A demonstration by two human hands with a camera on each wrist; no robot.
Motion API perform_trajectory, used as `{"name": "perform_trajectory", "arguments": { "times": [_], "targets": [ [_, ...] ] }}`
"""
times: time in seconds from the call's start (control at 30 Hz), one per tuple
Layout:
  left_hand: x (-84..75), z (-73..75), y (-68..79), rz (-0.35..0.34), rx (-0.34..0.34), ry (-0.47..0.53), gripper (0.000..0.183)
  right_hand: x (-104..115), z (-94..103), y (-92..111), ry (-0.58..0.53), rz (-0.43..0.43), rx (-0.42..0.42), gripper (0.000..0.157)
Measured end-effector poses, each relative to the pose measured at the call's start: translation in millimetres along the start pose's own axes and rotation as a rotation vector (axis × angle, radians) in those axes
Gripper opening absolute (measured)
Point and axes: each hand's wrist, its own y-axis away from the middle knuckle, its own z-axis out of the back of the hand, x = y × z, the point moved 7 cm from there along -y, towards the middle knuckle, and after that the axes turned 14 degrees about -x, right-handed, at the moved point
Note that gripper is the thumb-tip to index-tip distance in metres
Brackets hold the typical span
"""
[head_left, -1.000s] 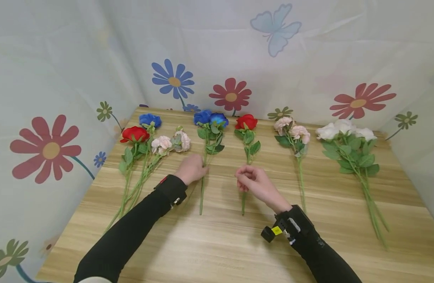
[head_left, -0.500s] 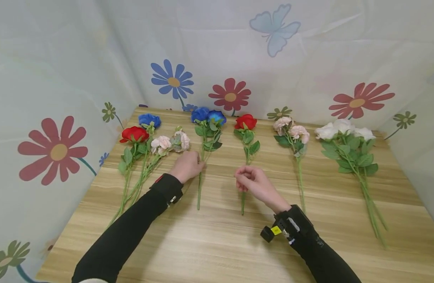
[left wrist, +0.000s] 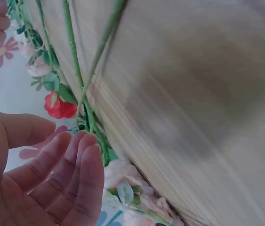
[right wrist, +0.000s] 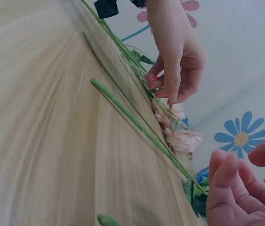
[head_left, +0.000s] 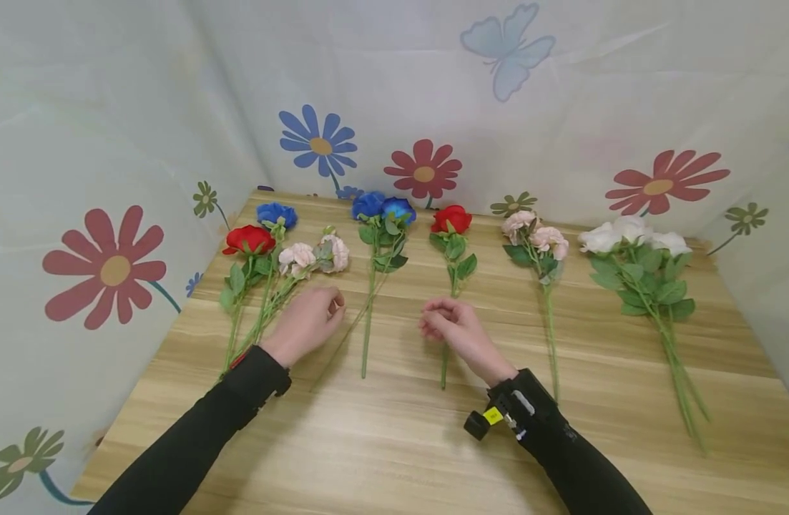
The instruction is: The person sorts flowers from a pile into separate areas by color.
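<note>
Two blue roses (head_left: 370,204) lie in the middle of the table, their green stems crossing below the leaves. Just left of these stems, my left hand (head_left: 306,323) hovers with relaxed, slightly bent fingers and nothing in its grasp; the left wrist view shows its thumb apart from the fingertips (left wrist: 90,140). My right hand (head_left: 463,335), loosely curled and holding nothing, is over the stem of a single red rose (head_left: 452,219) and hides part of it. In the right wrist view, a gap shows between the thumb and fingers (right wrist: 225,174) of that hand.
At the left lie a red rose (head_left: 249,239), a blue rose (head_left: 277,214) and pale pink flowers (head_left: 297,257). Pink flowers (head_left: 549,242) and white roses (head_left: 628,230) lie at the right. A printed curtain (head_left: 394,86) borders the wooden table (head_left: 368,458).
My left hand has let go of a blue rose's stem and drawn back left. That stem now lies slanted across the other. The right hand has hardly moved.
</note>
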Motion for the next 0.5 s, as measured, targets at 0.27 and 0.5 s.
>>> {"name": "perform_trajectory", "arguments": {
  "times": [0.27, 0.5],
  "targets": [
    [11.0, 16.4, 21.7, 0.012, -0.038, -0.018, 0.011, 1.6, -27.9, -1.7, -0.090, -0.076, 0.009, 0.036],
    [26.1, 41.8, 37.9, 0.052, -0.087, -0.057, 0.008, 8.5, -64.8, -0.7, -0.209, -0.162, 0.076, 0.041]
  ]
}}
